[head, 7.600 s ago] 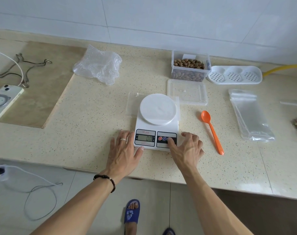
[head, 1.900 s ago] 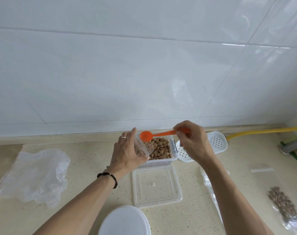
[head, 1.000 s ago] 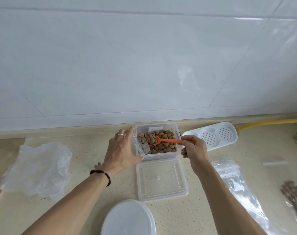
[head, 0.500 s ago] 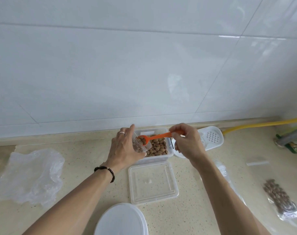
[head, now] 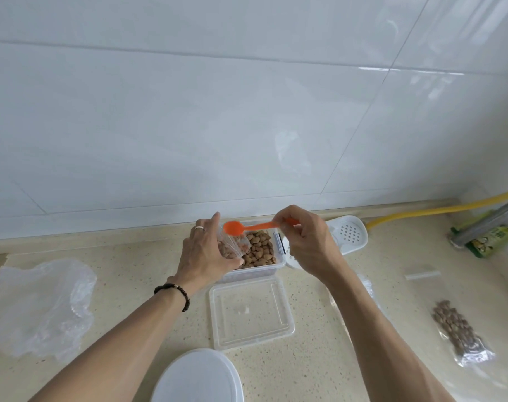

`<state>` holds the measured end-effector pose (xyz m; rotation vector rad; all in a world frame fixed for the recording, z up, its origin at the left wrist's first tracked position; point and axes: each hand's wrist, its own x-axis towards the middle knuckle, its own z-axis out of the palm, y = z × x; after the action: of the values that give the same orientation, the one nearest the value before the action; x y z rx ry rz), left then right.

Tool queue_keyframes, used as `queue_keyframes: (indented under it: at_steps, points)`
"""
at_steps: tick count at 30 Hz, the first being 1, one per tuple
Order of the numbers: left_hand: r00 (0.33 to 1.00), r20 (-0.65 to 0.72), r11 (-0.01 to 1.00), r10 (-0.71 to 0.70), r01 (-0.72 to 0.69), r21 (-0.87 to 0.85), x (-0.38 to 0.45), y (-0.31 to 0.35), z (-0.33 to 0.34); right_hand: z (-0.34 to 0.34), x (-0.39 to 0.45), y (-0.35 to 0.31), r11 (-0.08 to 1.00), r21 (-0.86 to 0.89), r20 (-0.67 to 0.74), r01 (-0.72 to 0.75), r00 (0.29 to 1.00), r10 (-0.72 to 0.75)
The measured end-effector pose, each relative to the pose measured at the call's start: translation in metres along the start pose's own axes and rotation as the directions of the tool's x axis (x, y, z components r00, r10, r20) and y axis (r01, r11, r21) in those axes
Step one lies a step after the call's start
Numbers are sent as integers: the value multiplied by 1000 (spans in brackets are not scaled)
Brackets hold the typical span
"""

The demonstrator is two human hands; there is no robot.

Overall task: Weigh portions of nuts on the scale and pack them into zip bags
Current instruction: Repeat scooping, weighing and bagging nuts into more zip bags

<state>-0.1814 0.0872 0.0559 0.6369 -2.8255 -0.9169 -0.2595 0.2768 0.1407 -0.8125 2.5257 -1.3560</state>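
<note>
Pinching the handle of one orange spoon (head: 248, 227), the right hand (head: 306, 245) tips its bowl over the mouth of a small zip bag (head: 232, 247), which the left hand (head: 207, 253) grips above the open nut container (head: 258, 250). Some nuts already sit in that bag; judging by this, filling is under way, with weighing and sealing still to come. One filled bag (head: 457, 332) lies well right of the container, one lid (head: 251, 311) just in front, the scale platform (head: 197, 377) nearer still.

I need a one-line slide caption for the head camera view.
Right hand tips orange plastic spoon into small clear zip bag held by left hand.
</note>
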Motion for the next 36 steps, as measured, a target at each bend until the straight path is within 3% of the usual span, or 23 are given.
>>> queue_keyframes:
  at_steps: [3, 6, 11, 17, 21, 28, 36]
  points:
    - [1000, -5, 1000, -5, 5, 11, -1, -4, -1, -3, 3, 10, 987, 128, -155, -95, 981, 115]
    - [1000, -2, 999, -1, 1, 46, -6, -15, -4, 4, 5, 32, 974, 108, -197, -197, 956, 215]
    - [1000, 12, 995, 27, -28, 99, -17, -32, -9, 34, 1, 66, 953, -18, -111, -304, 947, 300]
    - [998, 34, 985, 46, -51, 164, -17, -45, -12, 63, 4, 72, 889, 127, 24, -441, 897, 441]
    - [997, 55, 987, 50, -57, 151, -16, -47, -12, 64, 5, 74, 795, 298, -21, -528, 829, 559]
    - [996, 64, 989, 63, -71, 130, -11, -40, -10, 47, 4, 73, 701, 470, -78, -537, 766, 639]
    - [996, 85, 993, 40, -49, 109, 0, -24, -5, 18, 4, 57, 685, 584, -86, -435, 806, 585]
